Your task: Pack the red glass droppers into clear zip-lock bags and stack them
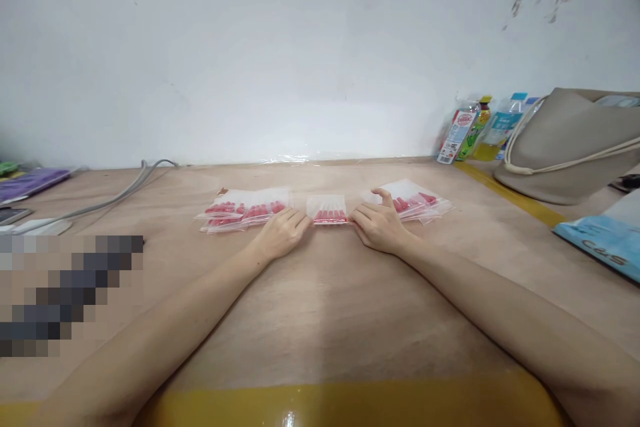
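Note:
A small clear plastic bag (pixel 327 204) with several slim, red-ended pieces side by side is held low over the table between my hands. My left hand (pixel 284 233) is closed at the bag's lower left corner. At its lower right corner my right hand (pixel 381 225) is closed too, with one finger raised off. Left of the bag lies a pile of similar bags with red pieces (pixel 250 211), partly behind my left hand. Another such pile (pixel 420 201) lies at the right, partly covered by my right hand. What exactly the red pieces are is too small to tell.
Drink bottles (pixel 497 128) and a carton (pixel 456 132) stand against the wall at the right, beside a grey drawstring bag (pixel 570 147). A blue packet (pixel 600 243) lies nearer. At the left are a grey cable (pixel 125 190), a purple packet (pixel 37 183) and a phone (pixel 13 215).

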### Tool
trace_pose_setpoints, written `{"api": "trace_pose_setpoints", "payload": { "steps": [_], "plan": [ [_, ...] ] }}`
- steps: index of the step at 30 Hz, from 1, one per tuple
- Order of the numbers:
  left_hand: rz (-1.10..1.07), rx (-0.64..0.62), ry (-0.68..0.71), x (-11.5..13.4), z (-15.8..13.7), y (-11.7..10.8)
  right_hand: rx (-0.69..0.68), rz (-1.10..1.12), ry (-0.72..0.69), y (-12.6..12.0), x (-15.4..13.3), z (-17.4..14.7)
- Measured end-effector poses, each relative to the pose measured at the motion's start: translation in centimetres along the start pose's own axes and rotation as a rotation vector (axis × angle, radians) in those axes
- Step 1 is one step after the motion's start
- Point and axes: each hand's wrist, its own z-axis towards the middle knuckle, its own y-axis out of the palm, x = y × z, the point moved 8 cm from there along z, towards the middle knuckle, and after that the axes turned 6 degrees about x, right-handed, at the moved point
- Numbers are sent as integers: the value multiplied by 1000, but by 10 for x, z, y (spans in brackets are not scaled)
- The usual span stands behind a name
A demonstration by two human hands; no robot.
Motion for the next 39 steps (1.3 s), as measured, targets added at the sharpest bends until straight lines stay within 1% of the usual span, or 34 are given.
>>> {"api": "trace_pose_setpoints", "payload": {
  "steps": [8,11,12,14,17,20,23,27,30,32,34,37,39],
  "plan": [
    [-38,-10,53,8,2,-6,0,37,-16,-3,1,1],
    [-66,-14,81,10,3,-5,-23,55,-20,0,-3,2],
    [-71,-8,68,9,3,-5,-30,50,-28,2,-5,2],
    [-61,14,-26,-1,3,-7,-38,28,-36,7,-6,1],
    [28,14,-280,-27,-5,-10,-8,10,8,9,4,-2],
    [158,-76,-490,-47,-19,-8,83,40,79,0,26,-6],
    [205,-194,-608,-58,-32,-3,141,31,173,-15,56,-17],
    [130,-327,-667,-62,-42,4,125,-35,305,-34,92,-49],
    [103,-365,-664,-63,-43,6,61,-85,347,-43,105,-75],
    [104,-361,-661,-65,-44,5,2,-107,358,-45,107,-87],
    [101,-350,-663,-67,-44,4,-40,-138,378,-47,106,-91],
    [89,-317,-669,-68,-44,3,-57,-209,385,-50,98,-84],
    [69,-292,-659,-65,-40,4,-27,-244,355,-53,89,-74]
  ]
}}
